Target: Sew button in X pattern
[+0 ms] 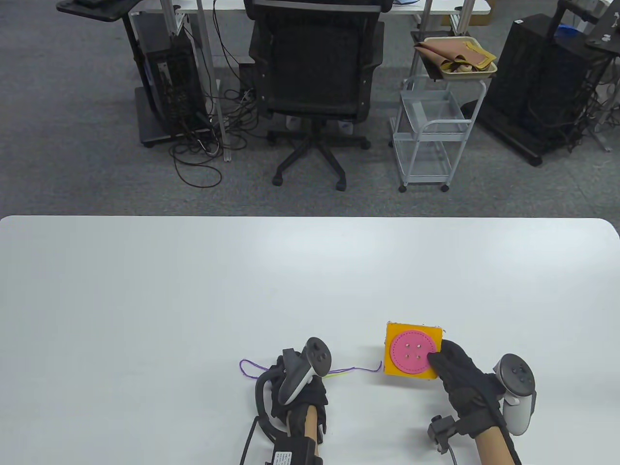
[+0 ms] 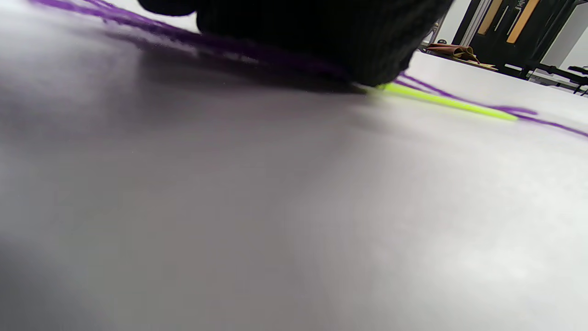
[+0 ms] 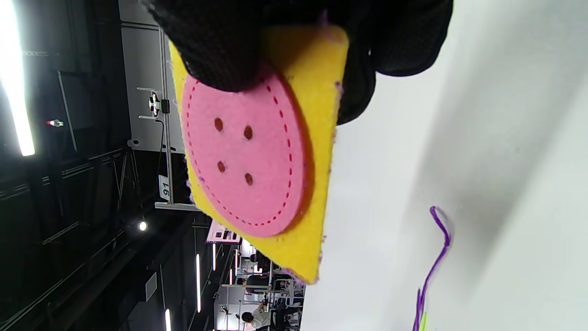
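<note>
A yellow felt square (image 1: pixel 413 351) with a round pink felt button (image 1: pixel 412 351) on it is held by my right hand (image 1: pixel 457 375) at its right edge, lifted off the white table (image 1: pixel 193 290). In the right wrist view the button (image 3: pixel 245 156) shows its holes with no thread through them, thumb on top and fingers (image 3: pixel 399 37) behind. My left hand (image 1: pixel 300 387) rests on the table over a lime-green needle (image 2: pixel 448 102) and purple thread (image 1: pixel 358 370). The needle's tip (image 1: pixel 339 373) sticks out to the right of the hand. Whether the left fingers pinch it is hidden.
The thread loops out left of my left hand (image 1: pixel 248 368) and its end curls near the felt square (image 3: pixel 436 248). Beyond the table's far edge stand an office chair (image 1: pixel 315 87) and a white cart (image 1: pixel 431 126).
</note>
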{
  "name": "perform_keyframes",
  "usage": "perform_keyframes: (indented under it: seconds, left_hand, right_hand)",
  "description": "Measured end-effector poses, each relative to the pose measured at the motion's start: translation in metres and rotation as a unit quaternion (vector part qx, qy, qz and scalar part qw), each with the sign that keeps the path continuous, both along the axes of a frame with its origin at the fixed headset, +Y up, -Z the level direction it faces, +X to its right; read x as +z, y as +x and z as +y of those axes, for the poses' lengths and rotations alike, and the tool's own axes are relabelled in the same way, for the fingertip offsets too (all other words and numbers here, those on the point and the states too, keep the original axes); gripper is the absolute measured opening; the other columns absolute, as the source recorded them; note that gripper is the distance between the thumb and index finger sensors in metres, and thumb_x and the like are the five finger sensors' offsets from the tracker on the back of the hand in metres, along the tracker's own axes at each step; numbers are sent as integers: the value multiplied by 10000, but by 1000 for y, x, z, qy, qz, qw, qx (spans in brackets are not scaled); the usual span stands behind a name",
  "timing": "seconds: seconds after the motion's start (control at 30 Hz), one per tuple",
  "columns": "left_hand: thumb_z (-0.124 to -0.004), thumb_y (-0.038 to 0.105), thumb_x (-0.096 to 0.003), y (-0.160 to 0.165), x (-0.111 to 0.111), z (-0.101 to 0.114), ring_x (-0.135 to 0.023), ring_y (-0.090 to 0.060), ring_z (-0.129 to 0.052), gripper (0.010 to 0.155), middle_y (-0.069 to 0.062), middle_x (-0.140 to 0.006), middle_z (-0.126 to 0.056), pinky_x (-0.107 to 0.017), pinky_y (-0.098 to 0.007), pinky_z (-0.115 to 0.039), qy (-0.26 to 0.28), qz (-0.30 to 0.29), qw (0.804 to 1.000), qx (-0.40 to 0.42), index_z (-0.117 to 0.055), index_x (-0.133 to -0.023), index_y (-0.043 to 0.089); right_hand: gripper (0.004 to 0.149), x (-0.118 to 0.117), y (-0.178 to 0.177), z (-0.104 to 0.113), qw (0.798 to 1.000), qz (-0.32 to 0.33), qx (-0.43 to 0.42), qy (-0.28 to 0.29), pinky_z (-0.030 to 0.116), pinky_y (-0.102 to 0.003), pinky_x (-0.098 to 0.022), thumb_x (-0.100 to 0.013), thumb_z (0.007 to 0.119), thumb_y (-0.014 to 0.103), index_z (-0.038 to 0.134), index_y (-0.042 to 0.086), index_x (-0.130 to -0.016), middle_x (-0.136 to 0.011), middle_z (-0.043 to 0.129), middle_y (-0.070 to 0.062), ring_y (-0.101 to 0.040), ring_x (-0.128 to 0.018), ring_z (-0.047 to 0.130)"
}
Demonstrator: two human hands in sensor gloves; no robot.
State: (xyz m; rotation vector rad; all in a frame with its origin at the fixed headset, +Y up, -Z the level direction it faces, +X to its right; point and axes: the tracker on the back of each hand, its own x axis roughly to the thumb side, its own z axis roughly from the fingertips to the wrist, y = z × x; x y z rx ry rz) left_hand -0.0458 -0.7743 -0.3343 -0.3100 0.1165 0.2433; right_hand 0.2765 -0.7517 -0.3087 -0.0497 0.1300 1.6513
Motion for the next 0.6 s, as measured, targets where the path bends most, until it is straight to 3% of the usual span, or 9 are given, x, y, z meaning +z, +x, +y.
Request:
perform_keyframes:
  seconds: [0.33, 0.6]
  left_hand:
    - [-747, 291, -493, -4, 1, 3, -957, -406, -592, 368, -108, -959, -685, -679, -638, -517, -1, 0, 999, 34, -762, -838, 164]
    - [-724, 280, -500, -5, 3, 10, -944, -412, -699, 359, -128, -976, -766, -655, -651, -580, 26, 2, 997, 76, -721, -848, 192]
  right_hand:
    - [394, 0, 1, 0, 1000, -1, -5, 0, 564, -519, -786, -545, 699, 318, 655, 259, -932, -876, 813, -48, -230, -791, 810]
    - [394, 0, 1, 0, 1000, -2, -9, -1, 565, -520, -784, -545, 698, 318, 654, 257, -933, -876, 813, -48, -230, -791, 810]
